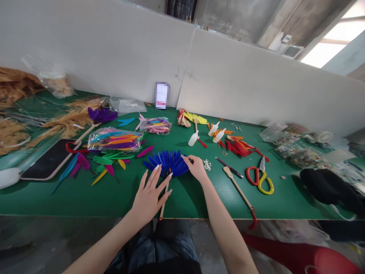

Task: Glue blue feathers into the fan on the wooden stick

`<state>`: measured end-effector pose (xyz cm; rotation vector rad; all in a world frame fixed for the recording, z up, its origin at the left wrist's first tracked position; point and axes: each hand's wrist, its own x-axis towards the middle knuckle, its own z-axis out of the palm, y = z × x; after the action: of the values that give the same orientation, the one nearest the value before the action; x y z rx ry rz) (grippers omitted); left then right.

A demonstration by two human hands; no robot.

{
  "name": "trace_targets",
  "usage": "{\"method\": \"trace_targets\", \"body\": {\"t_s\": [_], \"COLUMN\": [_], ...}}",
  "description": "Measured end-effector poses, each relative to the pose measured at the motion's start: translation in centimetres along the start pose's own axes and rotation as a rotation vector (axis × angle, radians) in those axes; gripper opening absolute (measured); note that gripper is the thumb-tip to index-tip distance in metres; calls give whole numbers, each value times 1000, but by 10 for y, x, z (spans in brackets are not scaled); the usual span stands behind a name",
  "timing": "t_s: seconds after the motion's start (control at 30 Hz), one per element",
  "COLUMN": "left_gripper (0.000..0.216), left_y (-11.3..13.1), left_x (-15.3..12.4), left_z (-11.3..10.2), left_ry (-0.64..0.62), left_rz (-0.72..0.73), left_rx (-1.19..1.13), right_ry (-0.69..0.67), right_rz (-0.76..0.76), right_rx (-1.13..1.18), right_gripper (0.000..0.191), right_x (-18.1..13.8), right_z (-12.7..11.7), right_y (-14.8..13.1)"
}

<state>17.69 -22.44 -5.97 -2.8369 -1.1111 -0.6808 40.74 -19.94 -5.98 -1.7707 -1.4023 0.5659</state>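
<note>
A fan of blue feathers (168, 158) lies on the green table in front of me, its thin wooden handle (163, 203) pointing toward me over the table's edge. My left hand (149, 196) rests flat with fingers spread across the fan's lower left part and the top of the handle. At the fan's right edge, my right hand (196, 167) pinches a blue feather between thumb and fingers. Its fingertips partly cover that feather. Just right of this hand sits a small heap of white bits (207, 164).
To the right lie a pen-like tool (229, 168), a wooden stick with a red cord (238, 186) and scissors (260, 179). Behind stand white glue bottles (193, 138). Loose coloured feathers (110, 158), bagged feathers (115, 140) and a dark tablet (49, 160) occupy the left.
</note>
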Motion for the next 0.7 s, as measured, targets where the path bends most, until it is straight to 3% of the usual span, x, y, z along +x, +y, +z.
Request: {"method": "trace_targets", "body": {"t_s": [0.33,0.6,0.7], "left_gripper": [46,46,47], "left_y": [0,-1,-2], "left_x": [0,-2,-2], "left_z": [0,3,3], "left_ry": [8,3,-5], "left_rz": [0,7,28], "left_rx": [5,14,28], "right_ry": [-18,-371,-434], "right_rz": [51,181,195], "right_rx": [31,142,164], "right_gripper": [48,48,48], "right_x": [-1,-9,-10], "right_z": [1,-25,-30], "right_y": [-3,-7,-8]}}
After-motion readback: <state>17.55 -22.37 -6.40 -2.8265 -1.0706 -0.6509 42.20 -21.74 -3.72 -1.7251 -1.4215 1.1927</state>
